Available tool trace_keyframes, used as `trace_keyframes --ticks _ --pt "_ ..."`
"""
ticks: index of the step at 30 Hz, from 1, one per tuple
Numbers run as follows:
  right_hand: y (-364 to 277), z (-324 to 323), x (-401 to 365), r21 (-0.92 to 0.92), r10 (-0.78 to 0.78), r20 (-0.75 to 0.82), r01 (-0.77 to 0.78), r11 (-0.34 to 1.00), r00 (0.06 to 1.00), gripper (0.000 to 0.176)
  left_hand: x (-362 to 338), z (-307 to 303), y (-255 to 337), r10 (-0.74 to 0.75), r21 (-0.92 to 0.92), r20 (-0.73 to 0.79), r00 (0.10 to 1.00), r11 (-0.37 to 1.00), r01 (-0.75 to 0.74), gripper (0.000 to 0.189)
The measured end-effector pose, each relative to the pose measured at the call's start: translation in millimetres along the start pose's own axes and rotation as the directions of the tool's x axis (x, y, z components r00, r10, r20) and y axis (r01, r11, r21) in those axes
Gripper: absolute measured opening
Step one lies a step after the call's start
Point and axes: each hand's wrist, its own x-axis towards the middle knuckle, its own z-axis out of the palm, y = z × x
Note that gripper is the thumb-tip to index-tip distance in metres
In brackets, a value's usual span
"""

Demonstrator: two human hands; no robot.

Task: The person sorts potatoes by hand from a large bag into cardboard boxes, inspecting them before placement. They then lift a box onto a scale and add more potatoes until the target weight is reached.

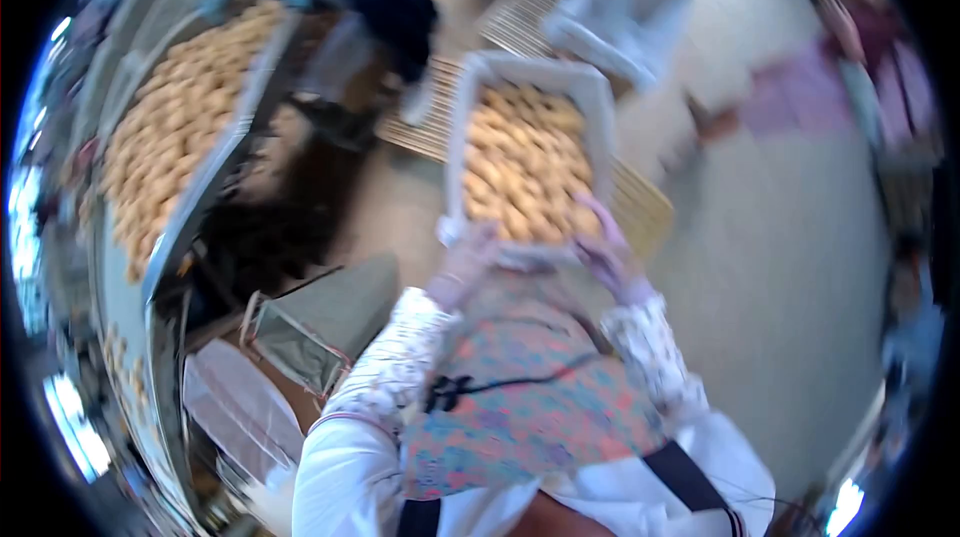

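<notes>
Left: trough [216, 163] heaped with tan rounded pieces [190, 102]. Centre: my left hand [472, 254] at near left corner of white crate [456, 137], directly before me, filled with similar pieces. My right hand [607, 249] at near right corner. Hands apart; blurred, cannot tell if clamped. Step, judged: handling filled crate. Next move calls for even, level two-handed hold.
</notes>
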Motion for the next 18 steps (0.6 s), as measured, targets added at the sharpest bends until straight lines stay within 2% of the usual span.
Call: trace_keyframes --ticks 1,3,6,9,10,13,14,15,16,18 --pt "-6.1 19.9 -8.0 0.008 -0.027 0.010 0.027 1.000 1.000 0.073 21.9 -39.7 46.2 -0.471 -0.290 0.304 0.828 0.782 0.552 0.041" --pt "-21.0 60.5 -28.8 -0.059 -0.081 0.014 0.082 0.995 0.997 0.075 22.8 -66.7 79.8 -0.490 -0.530 0.357 0.795 0.594 0.605 0.050" --pt "-21.6 84.6 -58.0 -0.462 -0.248 0.117 0.274 0.844 0.962 0.078 28.1 -110.8 148.2 -0.454 -0.733 0.358 0.816 0.405 0.547 0.062" --pt "-9.4 104.0 -90.4 -0.583 -0.340 0.184 0.381 0.718 0.922 0.068 26.0 -136.4 188.8 -0.277 -0.709 0.335 0.901 0.556 0.435 0.067" --pt "-13.6 115.7 -102.4 -0.723 -0.390 0.218 0.416 0.552 0.895 0.068 32.6 -152.5 210.4 -0.249 -0.651 0.351 0.903 0.628 0.426 0.075" --pt "-5.3 131.1 -127.4 -0.741 -0.470 0.220 0.460 0.490 0.855 0.068 27.6 -153.8 235.4 -0.271 -0.657 0.372 0.888 0.599 0.458 0.073" --pt "-6.6 134.1 -135.0 -0.752 -0.482 0.242 0.477 0.456 0.842 0.067 27.7 -156.7 244.4 -0.296 -0.625 0.338 0.893 0.639 0.448 0.052" --pt "-7.8 135.4 -139.4 -0.732 -0.482 0.238 0.482 0.481 0.843 0.067 27.4 -148.2 237.9 -0.109 -0.516 0.106 0.988 0.844 0.148 0.049" --pt "-8.3 136.6 -142.7 -0.711 -0.482 0.234 0.486 0.507 0.844 0.067 27.3 -134.1 222.6 0.138 -0.313 -0.088 0.987 0.936 -0.159 0.045" --pt "-11.5 137.8 -150.5 -0.641 -0.461 0.209 0.477 0.601 0.862 0.069 27.3 -135.8 219.5 0.126 -0.408 -0.133 0.983 0.897 -0.170 0.039"
